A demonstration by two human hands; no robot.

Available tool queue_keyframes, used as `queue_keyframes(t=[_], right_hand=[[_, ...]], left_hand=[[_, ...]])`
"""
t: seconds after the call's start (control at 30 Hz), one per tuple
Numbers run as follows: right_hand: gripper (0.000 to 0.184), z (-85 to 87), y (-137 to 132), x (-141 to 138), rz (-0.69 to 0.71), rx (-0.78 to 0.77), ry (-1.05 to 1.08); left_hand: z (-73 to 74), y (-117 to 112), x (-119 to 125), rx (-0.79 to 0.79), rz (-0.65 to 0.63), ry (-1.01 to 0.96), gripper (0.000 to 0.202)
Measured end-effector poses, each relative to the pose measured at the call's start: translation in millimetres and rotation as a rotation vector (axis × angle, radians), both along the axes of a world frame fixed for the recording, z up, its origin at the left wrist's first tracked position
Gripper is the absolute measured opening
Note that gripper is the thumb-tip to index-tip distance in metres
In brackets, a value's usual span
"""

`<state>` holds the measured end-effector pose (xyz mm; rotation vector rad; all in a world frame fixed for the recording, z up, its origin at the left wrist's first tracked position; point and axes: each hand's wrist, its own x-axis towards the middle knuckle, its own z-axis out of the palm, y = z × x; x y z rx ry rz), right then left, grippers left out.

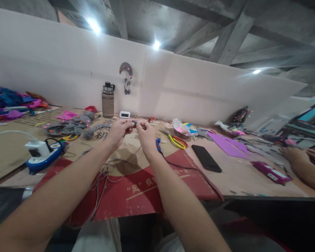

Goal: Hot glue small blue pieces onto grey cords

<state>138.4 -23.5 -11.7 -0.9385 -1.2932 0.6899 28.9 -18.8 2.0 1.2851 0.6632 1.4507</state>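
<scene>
One surface (pixel 236 180) carries one red printed cardboard sheet (pixel 112 199), nearer the body than the left hand (pixel 118 133) and right hand (pixel 146 136); one water bottle (pixel 108 103) stands beyond the left hand, one black smartphone (pixel 206 158) right of the right. Two hands pinch one small gray piece (pixel 134 123) between them.

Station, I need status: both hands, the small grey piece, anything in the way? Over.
Left hand and right hand pinching small dark grey piece. Loose grey cord across red cardboard. Blue tool with black cable near right hand, possible snag.
</scene>
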Motion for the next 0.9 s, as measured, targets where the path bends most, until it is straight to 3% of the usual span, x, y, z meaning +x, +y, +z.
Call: queue_keyframes(t=[0.23,0.43,0.63,0.9], right_hand=[[0.014,-5.5,7.2,21.5,-0.014,-0.101,0.05],[0.008,2.1,-2.9,31.8,-0.028,-0.06,-0.061],[0.007,4.0,-6.9,28.3,-0.001,-0.02,-0.149],[0.013,-6.4,0.4,26.7,-0.006,0.059,-0.295]], left_hand=[[3.1,0.8,-4.3,-0.093,-0.183,0.203,0.023],[1.6,6.6,-8.7,0.011,-0.004,0.361,0.024],[-1.6,9.0,-10.0,0.067,0.031,0.419,0.016],[1.5,2.4,-8.2,0.192,0.116,0.547,0.014]])
